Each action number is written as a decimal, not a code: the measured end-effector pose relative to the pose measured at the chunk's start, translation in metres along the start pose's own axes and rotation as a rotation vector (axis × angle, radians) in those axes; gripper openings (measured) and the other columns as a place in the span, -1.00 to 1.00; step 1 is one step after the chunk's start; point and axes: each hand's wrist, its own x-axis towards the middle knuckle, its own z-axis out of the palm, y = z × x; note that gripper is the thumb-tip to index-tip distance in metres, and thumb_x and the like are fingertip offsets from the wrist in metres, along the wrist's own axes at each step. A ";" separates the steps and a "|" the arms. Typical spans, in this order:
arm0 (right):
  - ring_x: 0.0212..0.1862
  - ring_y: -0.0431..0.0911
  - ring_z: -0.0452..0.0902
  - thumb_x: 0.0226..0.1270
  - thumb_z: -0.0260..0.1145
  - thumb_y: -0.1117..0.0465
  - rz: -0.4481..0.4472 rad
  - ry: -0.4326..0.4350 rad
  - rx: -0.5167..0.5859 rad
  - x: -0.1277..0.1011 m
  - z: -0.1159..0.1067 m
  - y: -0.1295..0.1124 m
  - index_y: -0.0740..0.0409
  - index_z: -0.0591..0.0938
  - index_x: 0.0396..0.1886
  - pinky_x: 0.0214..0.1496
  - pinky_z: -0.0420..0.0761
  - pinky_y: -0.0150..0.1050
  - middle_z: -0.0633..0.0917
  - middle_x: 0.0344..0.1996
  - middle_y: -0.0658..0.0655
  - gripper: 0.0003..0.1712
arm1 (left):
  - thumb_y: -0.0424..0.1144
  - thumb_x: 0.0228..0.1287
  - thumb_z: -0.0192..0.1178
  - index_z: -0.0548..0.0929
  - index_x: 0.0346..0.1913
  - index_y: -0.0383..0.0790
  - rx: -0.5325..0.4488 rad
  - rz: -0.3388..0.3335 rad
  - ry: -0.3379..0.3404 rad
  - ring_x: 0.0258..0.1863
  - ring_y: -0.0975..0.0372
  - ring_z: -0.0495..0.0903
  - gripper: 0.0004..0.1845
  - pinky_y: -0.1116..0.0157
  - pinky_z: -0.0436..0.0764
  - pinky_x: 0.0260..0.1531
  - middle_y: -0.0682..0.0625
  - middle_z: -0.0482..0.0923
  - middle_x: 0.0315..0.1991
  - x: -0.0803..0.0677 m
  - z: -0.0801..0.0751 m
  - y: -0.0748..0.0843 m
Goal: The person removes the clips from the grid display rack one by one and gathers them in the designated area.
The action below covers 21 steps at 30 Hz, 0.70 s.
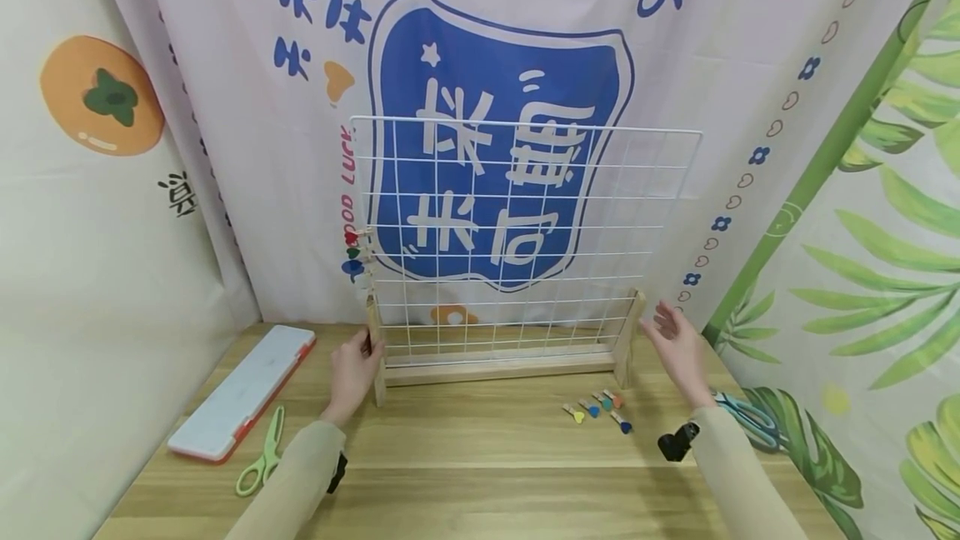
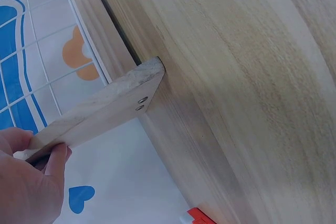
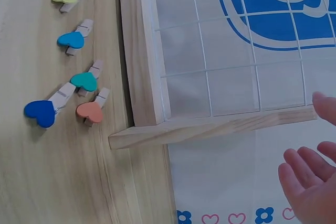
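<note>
Grid stand (image 1: pixel 517 257): left hand (image 1: pixel 354 369) grips post; right hand (image 1: pixel 678 348) apart.

White wire grid rack (image 1: pixel 517 232), wooden base, upright on table; left post gripped.

Clips (image 1: pixel 597 408) before grid stand (image 1: pixel 501 369)

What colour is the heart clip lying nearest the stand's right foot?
Orange-pink heart clip, clearest in the right wrist view.
</note>
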 end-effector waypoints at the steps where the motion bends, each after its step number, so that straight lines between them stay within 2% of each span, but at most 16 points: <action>1: 0.30 0.20 0.33 0.30 0.23 -0.02 0.002 -0.002 0.008 0.003 0.001 0.000 0.21 0.18 0.39 0.31 0.35 0.06 0.33 0.35 0.30 -0.22 | -0.34 0.16 0.24 0.54 -0.47 -0.33 -0.001 0.000 0.001 -0.48 0.05 0.66 -0.86 0.28 0.58 -0.53 -0.25 0.69 -0.44 0.000 0.000 0.000; 8: 0.32 0.23 0.30 0.29 0.24 0.02 -0.038 -0.022 0.030 0.019 0.009 -0.001 0.24 0.13 0.42 0.33 0.33 0.06 0.27 0.38 0.31 -0.18 | -0.32 0.17 0.24 0.56 -0.45 -0.33 0.006 -0.008 -0.002 -0.45 0.01 0.68 -0.86 0.19 0.62 -0.48 -0.26 0.70 -0.42 0.000 0.000 -0.001; 15: 0.33 0.26 0.26 0.31 0.22 0.00 -0.043 -0.091 0.021 0.026 0.014 -0.002 0.23 0.06 0.44 0.31 0.35 0.05 0.20 0.40 0.35 -0.14 | -0.33 0.16 0.24 0.56 -0.46 -0.33 0.009 0.006 0.013 -0.44 0.01 0.69 -0.86 0.16 0.63 -0.47 -0.26 0.70 -0.42 0.000 0.001 -0.003; 18: 0.31 0.28 0.30 0.32 0.21 0.00 -0.046 -0.095 0.002 0.027 0.016 -0.003 0.25 0.08 0.44 0.25 0.41 0.06 0.23 0.38 0.37 -0.16 | -0.35 0.15 0.25 0.56 -0.47 -0.34 0.003 0.013 0.019 -0.45 0.02 0.68 -0.87 0.16 0.63 -0.47 -0.26 0.70 -0.43 0.000 0.001 -0.002; 21: 0.26 0.28 0.36 0.33 0.20 0.02 -0.061 -0.092 -0.008 0.027 0.018 -0.005 0.22 0.20 0.39 0.18 0.47 0.08 0.34 0.32 0.37 -0.26 | -0.35 0.15 0.24 0.57 -0.45 -0.34 0.001 0.015 0.020 -0.46 0.03 0.68 -0.88 0.19 0.62 -0.49 -0.25 0.70 -0.43 0.000 0.000 -0.001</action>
